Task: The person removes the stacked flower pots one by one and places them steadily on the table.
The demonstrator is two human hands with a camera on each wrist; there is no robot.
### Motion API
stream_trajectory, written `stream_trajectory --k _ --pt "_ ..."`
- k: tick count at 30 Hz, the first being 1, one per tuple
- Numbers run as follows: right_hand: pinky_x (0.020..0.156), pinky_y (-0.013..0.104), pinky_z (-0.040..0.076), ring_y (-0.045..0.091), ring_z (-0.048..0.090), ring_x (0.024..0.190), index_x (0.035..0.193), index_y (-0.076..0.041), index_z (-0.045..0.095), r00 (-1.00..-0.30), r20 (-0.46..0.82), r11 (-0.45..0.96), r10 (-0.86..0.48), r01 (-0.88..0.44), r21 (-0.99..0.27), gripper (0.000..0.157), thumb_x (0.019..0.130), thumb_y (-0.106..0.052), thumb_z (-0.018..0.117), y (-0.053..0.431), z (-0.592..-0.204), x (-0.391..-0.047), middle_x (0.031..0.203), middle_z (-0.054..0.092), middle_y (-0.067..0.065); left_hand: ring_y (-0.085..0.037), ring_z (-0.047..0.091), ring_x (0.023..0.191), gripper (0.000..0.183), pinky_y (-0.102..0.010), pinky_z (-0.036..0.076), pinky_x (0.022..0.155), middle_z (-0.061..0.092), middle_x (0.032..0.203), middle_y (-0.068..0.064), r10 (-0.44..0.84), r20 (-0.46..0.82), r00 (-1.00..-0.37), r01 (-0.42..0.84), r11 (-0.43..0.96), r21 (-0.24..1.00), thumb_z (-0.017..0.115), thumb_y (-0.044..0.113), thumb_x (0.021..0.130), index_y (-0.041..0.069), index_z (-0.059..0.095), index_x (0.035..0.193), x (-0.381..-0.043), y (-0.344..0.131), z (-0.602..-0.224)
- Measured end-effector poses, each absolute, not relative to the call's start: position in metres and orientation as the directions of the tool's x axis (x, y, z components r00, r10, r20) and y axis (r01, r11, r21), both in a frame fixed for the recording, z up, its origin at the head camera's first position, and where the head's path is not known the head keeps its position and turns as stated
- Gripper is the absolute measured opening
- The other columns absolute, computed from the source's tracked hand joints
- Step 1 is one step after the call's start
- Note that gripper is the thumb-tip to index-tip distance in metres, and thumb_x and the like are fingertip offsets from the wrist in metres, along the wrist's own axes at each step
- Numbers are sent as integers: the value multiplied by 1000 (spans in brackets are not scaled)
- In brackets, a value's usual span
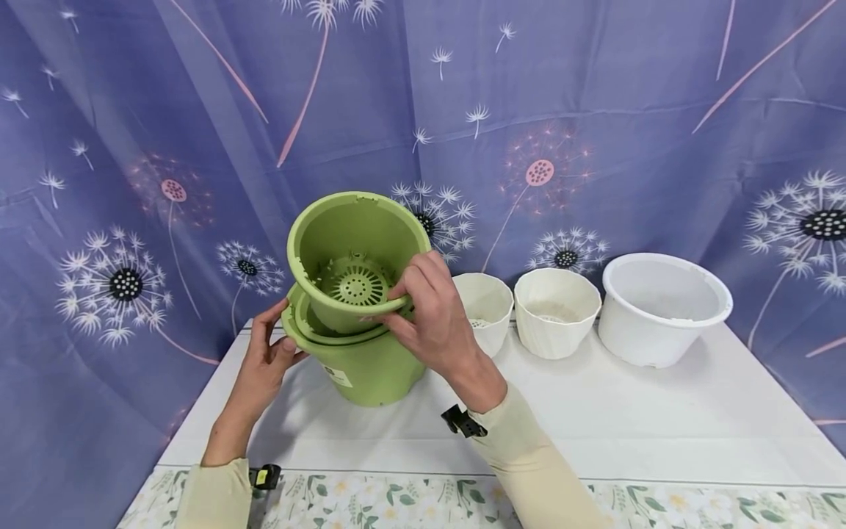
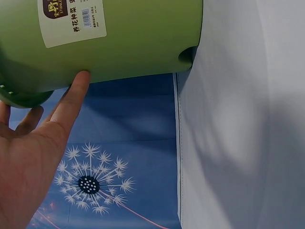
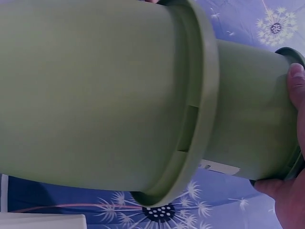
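Observation:
A green plastic pot (image 1: 350, 228) with a slotted base tilts over a larger green pot (image 1: 380, 378); its lower part is inside the larger one. Just inside the larger pot's mouth another green rim shows. Pinched between thumb and fingers of my right hand (image 1: 432, 319) is the upper pot's near right rim. My left hand (image 1: 261, 371) touches the lower pot at its left, with fingertips at the rim. In the left wrist view one extended finger (image 2: 69, 102) presses the pot's wall below a printed label (image 2: 76, 21).
To the right stand two small cream pots (image 1: 557, 330), the nearer one partly hidden by my right hand, and a wide white pot (image 1: 661, 338). They rest on a white-covered table (image 1: 628, 411) with a floral front strip. A blue dandelion curtain (image 1: 595, 73) hangs behind.

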State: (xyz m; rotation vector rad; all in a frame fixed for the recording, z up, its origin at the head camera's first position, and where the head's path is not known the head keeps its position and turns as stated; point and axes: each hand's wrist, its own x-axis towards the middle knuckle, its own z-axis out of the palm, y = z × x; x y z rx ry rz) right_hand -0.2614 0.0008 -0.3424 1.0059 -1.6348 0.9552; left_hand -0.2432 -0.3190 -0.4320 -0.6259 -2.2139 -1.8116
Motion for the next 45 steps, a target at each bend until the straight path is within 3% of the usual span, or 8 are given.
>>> stream_trajectory --k 16,27,45 --pt "86 45 46 31 54 85 81 -7 54 -159 980 342 -122 -934 -109 48 76 -30 95 14 -322 -246 81 53 6 -9 65 126 60 -26 58 100 15 173 -6 178 420 -890 446 145 883 46 16 115 21 20 169 -244 -316 -433" --pt "86 44 48 32 54 89 81 -6 57 -156 984 342 -88 -932 -117 41 75 -17 96 17 -319 -237 83 56 7 -8 64 126 59 -26 58 99 14 172 -8 183 416 -891 444 147 884 44 13 115 19 19 169 -244 -318 -433" --pt "85 43 47 32 53 89 79 -6 60 -139 988 343 -64 -933 -109 38 72 -11 96 32 -305 -221 81 56 8 -10 66 124 60 -32 60 99 15 173 -8 185 424 -887 451 142 881 46 14 115 19 19 169 -244 -317 -432"
